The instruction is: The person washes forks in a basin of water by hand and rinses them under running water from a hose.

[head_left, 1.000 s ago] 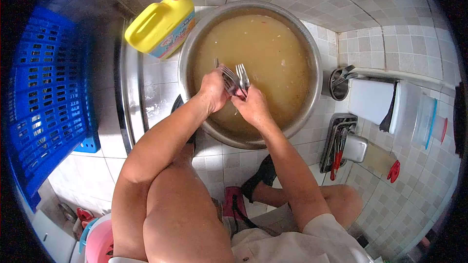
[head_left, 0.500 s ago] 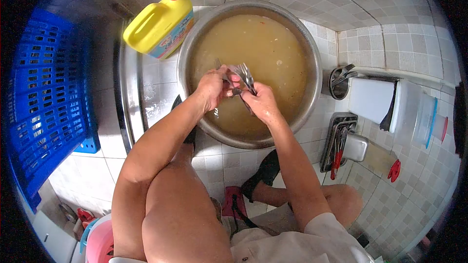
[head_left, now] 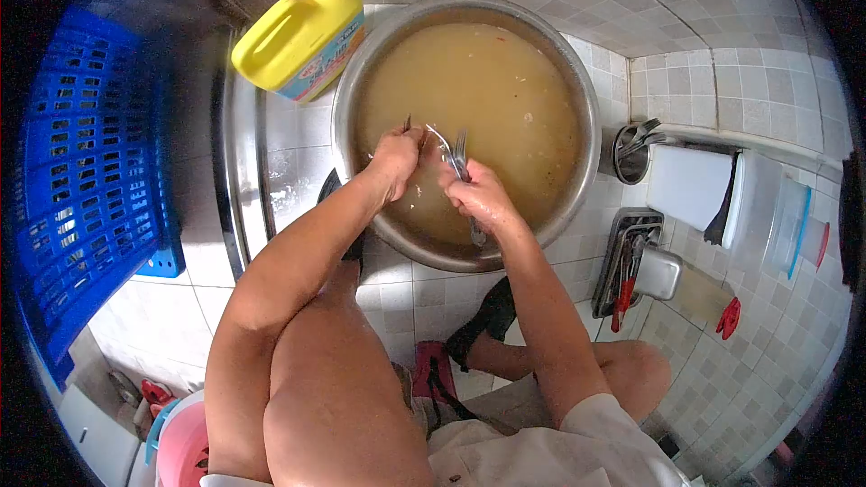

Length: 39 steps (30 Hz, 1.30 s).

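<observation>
Both of my hands are over a wide metal basin (head_left: 595,117) of cloudy yellowish water. In my right hand (head_left: 484,194) is a bunch of metal forks (head_left: 460,155), tines pointing away from me and handles coming out below the fist. One piece in it leans out to the left. My left hand (head_left: 395,160) is closed at the basin's left side, apart from the right. A thin fork (head_left: 408,123) sticks up past its fingers, seen almost edge-on; the rest of it is hidden.
A yellow pump bottle (head_left: 298,45) stands behind the basin's left rim. To the left is a blue plastic crate (head_left: 90,153). On the right are a metal cup of cutlery (head_left: 630,162), a dark tray with red-handled tools (head_left: 622,275) and a white container (head_left: 690,185).
My hands, close together at the forks before, have drawn apart. The left hand has turned its fingers down, and the forks in my right hand point more straight ahead.
</observation>
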Tool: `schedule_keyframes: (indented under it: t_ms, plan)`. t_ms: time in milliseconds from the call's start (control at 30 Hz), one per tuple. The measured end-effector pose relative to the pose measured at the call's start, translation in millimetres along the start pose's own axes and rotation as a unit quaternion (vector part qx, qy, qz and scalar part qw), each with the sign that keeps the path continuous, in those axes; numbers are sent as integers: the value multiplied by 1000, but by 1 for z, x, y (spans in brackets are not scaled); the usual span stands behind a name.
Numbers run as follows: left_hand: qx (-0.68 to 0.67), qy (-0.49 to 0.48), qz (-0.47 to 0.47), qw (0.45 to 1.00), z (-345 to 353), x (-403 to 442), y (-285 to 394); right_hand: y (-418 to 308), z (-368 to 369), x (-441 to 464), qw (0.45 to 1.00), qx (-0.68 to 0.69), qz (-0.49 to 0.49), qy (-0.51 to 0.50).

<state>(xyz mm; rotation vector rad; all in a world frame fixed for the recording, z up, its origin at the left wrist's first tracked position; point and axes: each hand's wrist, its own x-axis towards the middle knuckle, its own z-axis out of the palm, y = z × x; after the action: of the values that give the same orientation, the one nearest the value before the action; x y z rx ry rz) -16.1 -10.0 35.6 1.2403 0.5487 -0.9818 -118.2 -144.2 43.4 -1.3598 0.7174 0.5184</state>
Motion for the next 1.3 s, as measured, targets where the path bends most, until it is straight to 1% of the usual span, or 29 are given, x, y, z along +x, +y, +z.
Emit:
schedule_keyframes:
  t_ms: [67, 100, 167, 200, 267, 300, 367, 400, 433, 467, 500, 533, 567, 600, 633, 700, 733, 767, 833, 867, 900, 967, 1000, 1033, 1067, 1133, 1200, 1233, 1300]
  plan:
    - [3, 2, -11, 1000, 1, 2, -5, -3, 3, 3, 1000, -9, -29, 8]
    - [6, 4, -21, 1000, 2, 3, -8, -1, 6, 6, 1000, -8, -28, 8]
    - [27, 9, -21, 999, 2, 8, -17, 6, 14, 16, 979, -131, -147, 55]
    - [46, 15, -19, 999, 4, 3, -14, 8, 16, 20, 979, -130, -148, 55]
    - [65, 14, -26, 997, 6, -7, -6, 12, 19, 26, 980, -153, -110, 57]
    - [85, 14, -34, 996, 6, -13, -1, 9, 20, 23, 981, -152, -110, 57]
    - [80, 25, -40, 996, 5, -7, -1, 3, 23, 17, 996, -72, -54, 13]
    - [75, 35, -46, 996, 5, -5, -3, 10, 25, 20, 996, -73, -53, 12]
    - [75, 34, -47, 996, 5, -3, -7, 18, 29, 26, 989, -82, -112, 45]
    - [95, 46, -27, 994, 6, -1, -11, 26, 30, 30, 978, -90, -172, 79]
    - [115, 58, -6, 992, 6, 1, -12, 18, 30, 26, 978, -90, -173, 80]
    - [116, 58, -5, 992, 6, 0, -10, 1, 31, 17, 976, -118, -153, 96]
    - [83, 4, -32, 996, 3, 0, -7, -8, 31, 11, 974, -145, -133, 110]
    - [50, -50, -58, 996, 0, 0, -5, -7, 32, 17, 984, -76, -126, 101]
    - [51, -49, -59, 996, -3, 0, -4, -5, 29, 20, 984, -75, -125, 101]
    - [-8, -137, -44, 990, -5, -1, -4, -8, 23, 20, 985, 13, -109, 132]
    - [-20, -165, -35, 985, -6, -2, -2, -13, 19, 21, 988, 63, -67, 125]
    - [-20, -165, -35, 985, -5, -2, -2, -17, 15, 20, 988, 62, -67, 125]
    - [-6, -166, -21, 986, -2, -3, -2, -26, 6, 17, 993, 44, -26, 109]
    - [-7, -166, -22, 986, -2, -2, -3, -15, -1, 28, 992, 25, -67, 106]
    - [16, -158, -24, 987, -2, 0, -4, -24, 1, 20, 992, 24, -66, 105]
    - [38, -150, -25, 988, -2, 0, -4, -54, 7, -1, 990, 71, -57, 106]
    - [63, -153, -22, 986, -2, -4, -1, -52, 3, 0, 991, 80, -66, 84]
    - [89, -157, -19, 983, -2, -5, 1, -48, 1, 5, 991, 80, -67, 85]
    - [89, -158, -19, 983, -2, -4, 0, -42, -1, 10, 991, 59, -62, 101]
    - [37, -196, -8, 980, -4, -1, -1, -41, -3, 12, 991, 37, -58, 117]
    - [21, -209, -5, 978, -4, 0, -1, -43, -5, 10, 984, 162, 6, 74]
    - [6, -222, -3, 975, -4, -1, 0, -45, -5, 9, 984, 161, 6, 74]
    - [-5, -237, -6, 971, -3, -7, 1, -50, -5, 6, 977, 198, 39, 61]
